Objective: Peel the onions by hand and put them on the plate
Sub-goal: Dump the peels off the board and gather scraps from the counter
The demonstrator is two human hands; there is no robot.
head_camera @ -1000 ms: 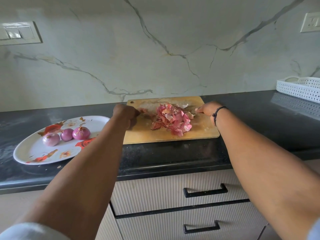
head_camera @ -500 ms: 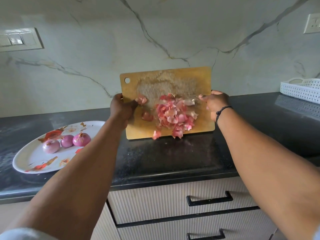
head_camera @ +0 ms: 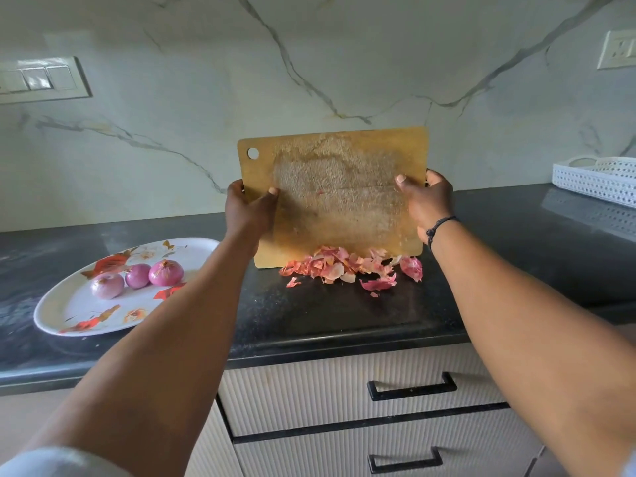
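Three peeled purple onions point(head_camera: 137, 276) lie together on an oval white plate point(head_camera: 69, 309) with a red flower print, at the left of the black counter. A wooden cutting board point(head_camera: 335, 194) stands almost upright, its lower edge near the counter. My left hand point(head_camera: 248, 212) grips the board's left edge, thumb on its face. My right hand point(head_camera: 425, 203) grips the right edge the same way. A heap of pink onion skins point(head_camera: 347, 265) lies on the counter at the foot of the board.
The black counter point(head_camera: 344, 315) ends in a rounded front edge above ribbed drawers with black handles point(head_camera: 411, 387). A white perforated basket point(head_camera: 599, 179) sits at the far right. The marble wall carries a switch plate point(head_camera: 38, 79) and a socket point(head_camera: 619, 49).
The board lay flat with the skins piled on it. Both hands tipped it up to nearly vertical, and the skins slid off onto the counter.
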